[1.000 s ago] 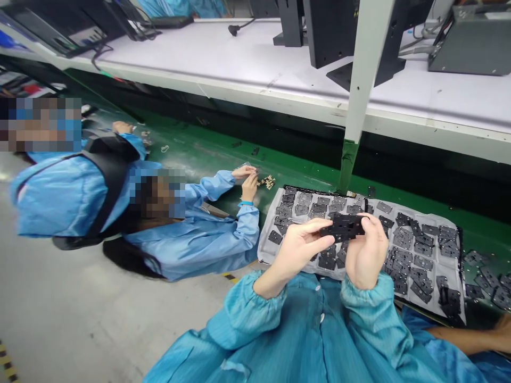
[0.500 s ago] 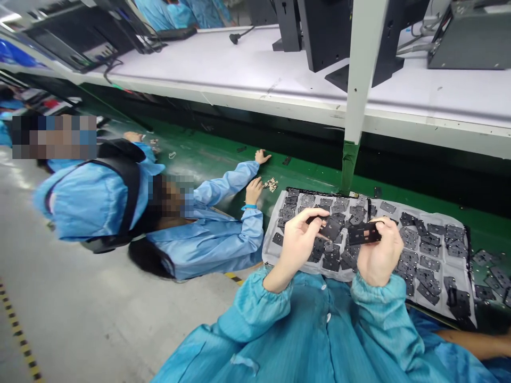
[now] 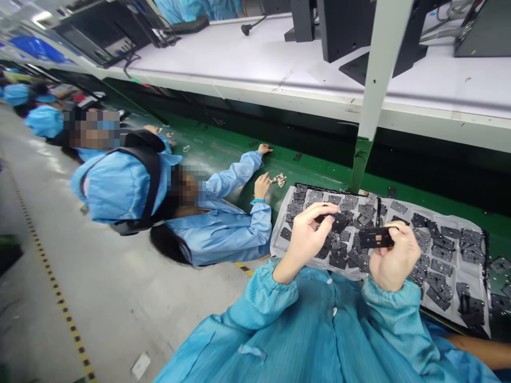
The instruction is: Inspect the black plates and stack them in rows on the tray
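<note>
Black plate (image 3: 339,222), apparently pinched between the left hand's (image 3: 307,236) nearly closed thumb and fingers, sits above a grey-lined tray (image 3: 278,246). To its right, a slotted black plate (image 3: 375,238) is gripped by one end in the right hand (image 3: 393,258), fingers curled tight. A second ago both hands met on one dark piece; now they are apart, so each seems to handle its own part. Farther right, loose black plates (image 3: 443,247) lie on the lining.

The left hand (image 3: 309,231) and right hand (image 3: 395,258), earlier together at one black plate (image 3: 366,238), now stand apart, the plate in the right alone. A co-worker's outstretched hand (image 3: 265,149) has parted from its fellow.
</note>
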The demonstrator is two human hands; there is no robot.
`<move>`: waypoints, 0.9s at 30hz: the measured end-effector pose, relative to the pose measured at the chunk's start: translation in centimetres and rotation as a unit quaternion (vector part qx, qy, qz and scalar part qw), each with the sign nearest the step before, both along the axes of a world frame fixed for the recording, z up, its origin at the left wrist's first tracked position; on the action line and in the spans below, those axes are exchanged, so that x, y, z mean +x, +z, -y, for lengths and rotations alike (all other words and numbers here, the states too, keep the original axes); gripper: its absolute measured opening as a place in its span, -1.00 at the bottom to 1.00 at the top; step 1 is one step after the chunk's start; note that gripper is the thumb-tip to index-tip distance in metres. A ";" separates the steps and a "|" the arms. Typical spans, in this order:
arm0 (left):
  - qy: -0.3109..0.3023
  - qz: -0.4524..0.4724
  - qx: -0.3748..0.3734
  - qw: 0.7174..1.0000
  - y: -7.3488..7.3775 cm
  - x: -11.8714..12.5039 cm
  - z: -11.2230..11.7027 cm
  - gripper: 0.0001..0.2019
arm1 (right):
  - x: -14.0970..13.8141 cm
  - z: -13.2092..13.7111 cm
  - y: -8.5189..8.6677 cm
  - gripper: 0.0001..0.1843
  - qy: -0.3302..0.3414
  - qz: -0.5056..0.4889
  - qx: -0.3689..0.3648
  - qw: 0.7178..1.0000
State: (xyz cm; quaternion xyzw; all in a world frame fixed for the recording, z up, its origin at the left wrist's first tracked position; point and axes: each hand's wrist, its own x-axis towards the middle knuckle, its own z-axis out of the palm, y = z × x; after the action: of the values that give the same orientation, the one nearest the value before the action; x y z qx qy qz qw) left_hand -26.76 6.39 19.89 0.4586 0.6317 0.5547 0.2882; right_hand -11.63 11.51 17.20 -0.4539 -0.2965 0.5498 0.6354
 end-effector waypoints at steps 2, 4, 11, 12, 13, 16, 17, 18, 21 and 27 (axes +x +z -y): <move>0.000 0.024 -0.002 1.000 0.0 -0.1 0.1 -0.82 | 0.4 0.2 -0.5 -0.92 0.003 -0.001 -0.019 1.000; 0.005 0.042 -0.006 0.999 0.0 -0.1 0.1 -0.82 | 0.3 0.5 -0.9 -0.92 0.014 -0.017 -0.043 0.999; -0.076 0.082 -0.052 0.992 1.0 0.9 -0.3 -0.80 | -2.0 1.9 -0.6 -0.84 0.072 -0.035 -0.085 0.993; -0.076 0.097 -0.053 0.991 1.0 1.0 -0.3 -0.81 | -2.3 2.1 -0.5 -0.83 0.070 -0.035 -0.081 0.994; -0.069 0.110 -0.052 0.990 0.9 1.2 -0.4 -0.82 | -2.6 2.2 -0.5 -0.83 0.067 -0.035 -0.076 0.994; -0.029 0.138 -0.046 0.989 0.3 1.3 -0.5 -0.83 | -3.2 2.3 -0.7 -0.83 0.069 -0.035 -0.066 0.995; -0.017 0.144 -0.042 0.989 0.0 1.3 -0.5 -0.84 | -3.4 2.3 -0.8 -0.83 0.070 -0.034 -0.067 0.995; -0.007 0.148 -0.037 0.988 -0.3 1.3 -0.5 -0.84 | -3.6 2.3 -1.0 -0.82 0.073 -0.031 -0.069 0.994; 0.018 0.155 -0.025 0.987 -0.9 0.8 -0.5 -0.85 | -4.1 2.4 -1.6 -0.81 0.085 -0.017 -0.072 0.994; 0.094 0.175 -0.010 0.980 -3.3 -0.8 0.6 -0.83 | -5.6 4.0 -4.7 -0.77 0.143 0.038 -0.074 0.986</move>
State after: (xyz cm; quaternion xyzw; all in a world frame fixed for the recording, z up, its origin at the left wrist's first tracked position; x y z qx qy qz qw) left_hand -27.58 5.79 16.61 0.2900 0.6172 0.6446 0.3456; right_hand -17.19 7.54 12.49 -0.4728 -0.3406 0.6382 0.5032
